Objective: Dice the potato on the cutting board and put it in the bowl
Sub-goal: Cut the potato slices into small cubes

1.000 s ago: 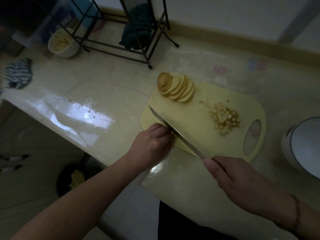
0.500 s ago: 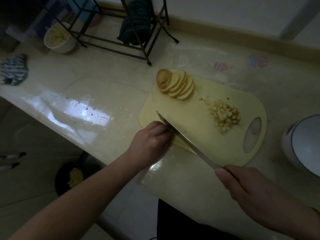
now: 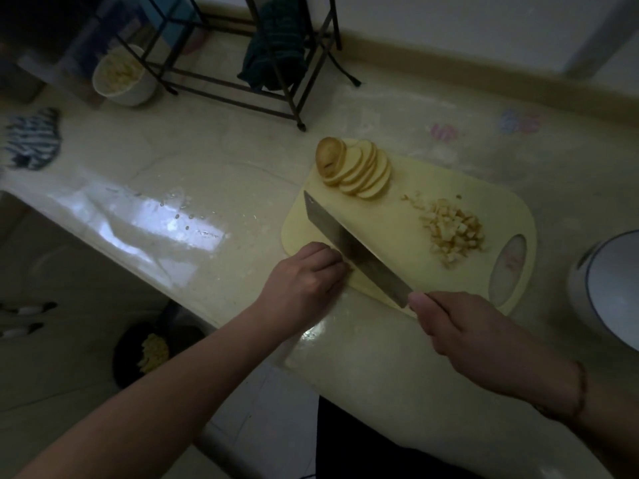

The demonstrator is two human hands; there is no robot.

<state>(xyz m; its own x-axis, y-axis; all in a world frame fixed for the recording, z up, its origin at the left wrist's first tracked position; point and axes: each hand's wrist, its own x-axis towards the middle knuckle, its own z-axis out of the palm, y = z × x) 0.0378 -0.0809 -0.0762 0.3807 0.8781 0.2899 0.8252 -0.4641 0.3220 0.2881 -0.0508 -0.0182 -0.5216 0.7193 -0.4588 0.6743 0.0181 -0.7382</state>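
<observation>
Right hand [image 3: 460, 326] grips the knife [image 3: 352, 247], blade against left hand [image 3: 304, 278] knuckles; slices [image 3: 356, 171] and dice [image 3: 453, 229] beyond on the board [image 3: 397, 216].

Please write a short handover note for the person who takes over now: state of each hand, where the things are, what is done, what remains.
Left hand: fingers curled at the near left corner of the cutting board, against the blade; what it holds down is hidden.
Right hand: grips the knife handle, blade slanting across the board.
Done: a pile of diced potato lies on the board near its handle hole.
Left: a fan of potato slices at the far corner is not yet diced; then move all the dice into the white bowl to the right of the board.
</observation>
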